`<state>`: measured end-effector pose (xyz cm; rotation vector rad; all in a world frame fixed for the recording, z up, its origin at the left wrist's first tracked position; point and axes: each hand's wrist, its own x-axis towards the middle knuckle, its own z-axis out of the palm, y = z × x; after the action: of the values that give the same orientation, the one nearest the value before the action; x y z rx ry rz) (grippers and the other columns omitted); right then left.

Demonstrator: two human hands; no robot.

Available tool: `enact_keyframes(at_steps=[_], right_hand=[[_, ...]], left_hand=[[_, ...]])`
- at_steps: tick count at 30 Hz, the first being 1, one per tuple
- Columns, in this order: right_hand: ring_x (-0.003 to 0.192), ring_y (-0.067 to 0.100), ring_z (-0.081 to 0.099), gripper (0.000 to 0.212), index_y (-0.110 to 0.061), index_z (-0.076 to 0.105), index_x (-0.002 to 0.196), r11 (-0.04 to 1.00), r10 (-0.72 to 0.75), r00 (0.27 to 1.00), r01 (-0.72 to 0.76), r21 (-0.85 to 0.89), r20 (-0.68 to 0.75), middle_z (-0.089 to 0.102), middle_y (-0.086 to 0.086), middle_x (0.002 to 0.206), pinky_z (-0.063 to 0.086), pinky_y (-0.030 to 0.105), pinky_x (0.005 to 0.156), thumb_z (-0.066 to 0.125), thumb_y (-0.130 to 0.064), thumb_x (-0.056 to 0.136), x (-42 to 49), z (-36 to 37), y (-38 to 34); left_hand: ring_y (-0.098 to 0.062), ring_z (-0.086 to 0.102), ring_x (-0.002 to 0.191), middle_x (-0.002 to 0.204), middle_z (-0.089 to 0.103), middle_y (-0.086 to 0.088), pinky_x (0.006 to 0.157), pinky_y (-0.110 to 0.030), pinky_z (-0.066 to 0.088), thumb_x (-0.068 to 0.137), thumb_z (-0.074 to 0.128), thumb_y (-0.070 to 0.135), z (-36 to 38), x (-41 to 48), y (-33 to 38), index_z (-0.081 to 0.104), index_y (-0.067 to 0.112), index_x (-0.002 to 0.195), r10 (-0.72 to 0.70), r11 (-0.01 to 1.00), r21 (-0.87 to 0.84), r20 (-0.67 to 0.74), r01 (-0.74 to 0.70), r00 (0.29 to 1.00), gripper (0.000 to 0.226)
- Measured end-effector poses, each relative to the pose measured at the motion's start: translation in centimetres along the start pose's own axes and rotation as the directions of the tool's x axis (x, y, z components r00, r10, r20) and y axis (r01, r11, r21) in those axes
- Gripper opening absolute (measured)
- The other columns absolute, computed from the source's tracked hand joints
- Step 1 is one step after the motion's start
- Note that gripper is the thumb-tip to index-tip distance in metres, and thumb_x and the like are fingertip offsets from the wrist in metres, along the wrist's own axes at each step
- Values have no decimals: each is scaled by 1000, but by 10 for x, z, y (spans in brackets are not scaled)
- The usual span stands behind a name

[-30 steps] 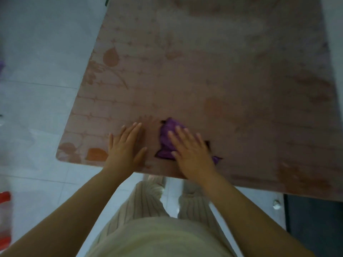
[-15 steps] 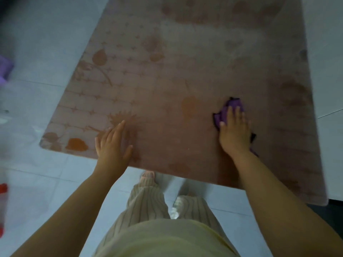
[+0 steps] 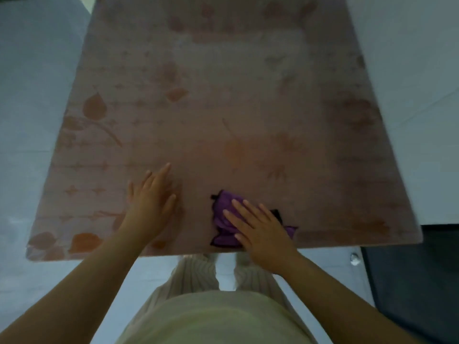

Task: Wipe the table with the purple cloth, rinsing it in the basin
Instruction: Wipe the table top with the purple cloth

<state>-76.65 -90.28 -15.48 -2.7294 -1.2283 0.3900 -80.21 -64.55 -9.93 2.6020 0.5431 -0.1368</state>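
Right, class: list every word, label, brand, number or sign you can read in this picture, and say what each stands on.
None: no readable text anywhere in the view.
The table bears only printed leaf and star shapes. The purple cloth under the right hand shows no label or tag.

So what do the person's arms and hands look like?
Both arms are bare as far as the view reaches: no sleeves, gloves, watch or bracelet on the left hand or right hand. Rings cannot be made out in the dim light. The person wears a pale cream top and ribbed light trousers.
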Motion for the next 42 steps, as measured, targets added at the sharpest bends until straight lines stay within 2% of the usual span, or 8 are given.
enact_keyframes(at_steps=[6,14,16,21,24,32,37,42], right_hand=[[138,32,29,62,-20,25,145,770,629,777,-618,159,-31,26,10,151,22,47,110,11,-48,92,-78,-27,134],[143,29,7,54,-14,11,148,500,866,486,-835,230,-121,8,13,156,7,45,115,29,-29,100,-10,-60,208],[144,29,5,55,-15,8,148,561,827,555,-799,216,-92,4,13,157,6,45,115,28,-29,100,31,-65,197],[142,27,19,53,-19,18,147,926,375,924,-369,80,-75,17,10,155,17,44,114,27,-34,97,79,-42,81],[131,23,43,50,-24,37,140,980,194,980,-192,53,-35,43,3,144,36,43,105,24,-38,94,28,-28,50],[139,28,24,60,-21,24,145,892,449,892,-445,75,-57,27,10,151,15,44,112,12,-48,94,-54,-38,180],[136,43,24,57,-4,25,144,724,689,717,-678,124,-107,22,26,150,21,58,108,29,-34,95,4,-70,261],[143,34,5,59,-9,7,148,595,802,586,-773,219,-112,3,16,156,5,48,115,31,-32,99,97,-99,266]], left_hand=[[-37,27,134,139,43,-16,106,-60,13,70,28,51,12,18,13,28,17,140,91,995,30,66,-93,994,78],[-40,35,129,128,52,-19,104,-62,17,79,50,30,20,1,11,29,18,139,17,997,74,82,-24,996,64],[-44,43,121,125,54,-20,103,-63,20,81,57,25,21,-4,10,30,18,139,-17,996,92,92,8,996,64],[-44,41,123,130,51,-20,104,-63,19,80,63,14,21,-13,23,31,15,139,-67,993,102,73,60,995,66],[-44,41,123,128,52,-23,103,-63,19,81,55,24,18,-11,32,33,14,138,-42,994,100,25,39,999,62],[-43,45,120,125,54,-23,100,-59,26,80,60,23,33,3,50,33,12,138,-68,994,88,25,66,997,65],[-38,39,127,129,53,-19,104,-59,20,70,30,50,34,-6,51,31,15,139,-82,996,35,23,81,996,77],[-37,43,125,128,54,-16,104,-61,23,79,46,39,21,-21,24,32,17,139,-178,984,14,-14,178,984,65]])
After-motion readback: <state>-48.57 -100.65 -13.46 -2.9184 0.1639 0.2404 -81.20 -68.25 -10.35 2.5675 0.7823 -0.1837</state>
